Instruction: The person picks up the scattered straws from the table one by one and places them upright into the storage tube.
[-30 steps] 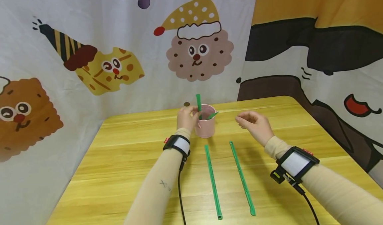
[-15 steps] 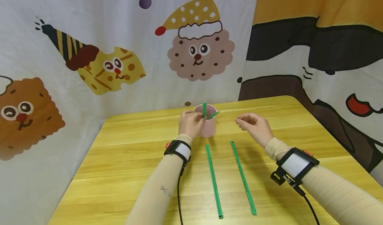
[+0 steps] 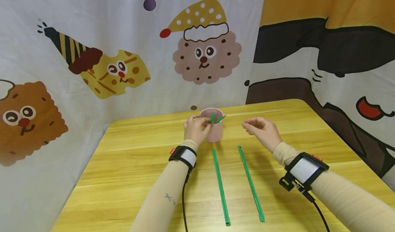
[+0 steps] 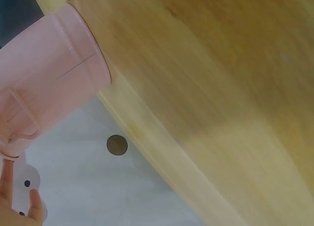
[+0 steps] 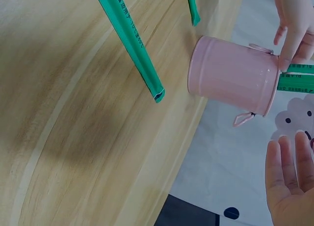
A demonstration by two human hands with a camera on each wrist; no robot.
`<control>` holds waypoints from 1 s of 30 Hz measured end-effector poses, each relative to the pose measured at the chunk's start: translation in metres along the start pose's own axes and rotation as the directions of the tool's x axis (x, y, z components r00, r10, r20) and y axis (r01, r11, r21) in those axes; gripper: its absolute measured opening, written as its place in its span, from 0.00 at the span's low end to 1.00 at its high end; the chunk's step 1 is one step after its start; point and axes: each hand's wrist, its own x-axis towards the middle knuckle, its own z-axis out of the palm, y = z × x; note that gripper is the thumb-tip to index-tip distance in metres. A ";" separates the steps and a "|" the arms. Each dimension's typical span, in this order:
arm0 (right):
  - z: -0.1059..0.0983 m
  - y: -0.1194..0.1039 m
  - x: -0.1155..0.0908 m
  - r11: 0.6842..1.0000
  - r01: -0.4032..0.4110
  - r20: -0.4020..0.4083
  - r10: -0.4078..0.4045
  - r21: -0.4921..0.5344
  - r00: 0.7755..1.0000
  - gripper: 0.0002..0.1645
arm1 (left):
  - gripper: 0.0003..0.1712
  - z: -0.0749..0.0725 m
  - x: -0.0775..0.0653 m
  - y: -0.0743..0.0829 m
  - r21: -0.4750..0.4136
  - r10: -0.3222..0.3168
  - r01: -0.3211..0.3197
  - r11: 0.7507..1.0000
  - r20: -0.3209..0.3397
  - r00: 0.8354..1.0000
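Observation:
My left hand (image 3: 196,127) is at the left rim of a small pink bucket (image 3: 215,133), pinching a long, narrow green packet (image 3: 212,117) whose top shows above the rim. A second green packet (image 3: 220,119) leans out at the right of the bucket. In the right wrist view, both packets show dark print where they stick out beside the left hand's (image 5: 294,37) fingertips; their lower parts are hidden inside. My right hand (image 3: 262,128) hovers to the right of the bucket, holding nothing, and its fingers (image 5: 287,164) look nearly straight in the right wrist view.
Two more green packets, a left one (image 3: 220,187) and a right one (image 3: 251,184), lie lengthwise on the wooden table (image 3: 123,177) in front of the bucket. A printed cloth (image 3: 160,95) hangs behind the table. Cables run from both wrist straps.
My left hand has shifted slightly right over the bucket, and its packet has gone down inside, from tall and upright to a short tilted end. My right hand has stayed nearly still.

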 end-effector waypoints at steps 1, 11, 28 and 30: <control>0.000 0.000 0.000 1.000 0.000 0.000 0.000 0.002 1.000 0.25 | 0.09 0.000 0.000 0.000 0.002 0.003 -0.003 1.000 0.001 1.000; 0.000 -0.002 -0.003 1.000 0.003 0.010 -0.003 0.006 1.000 0.26 | 0.14 -0.009 -0.005 0.004 -0.010 0.021 -0.021 1.000 0.009 1.000; 0.022 0.037 -0.014 0.922 -0.084 0.263 0.194 -0.377 0.945 0.29 | 0.19 -0.034 -0.029 0.024 -0.245 0.105 -0.129 0.961 -0.108 0.989; 0.025 0.042 -0.016 0.910 -0.094 0.279 0.220 -0.404 0.935 0.27 | 0.19 -0.035 -0.033 0.027 -0.273 0.096 -0.125 0.954 -0.117 0.988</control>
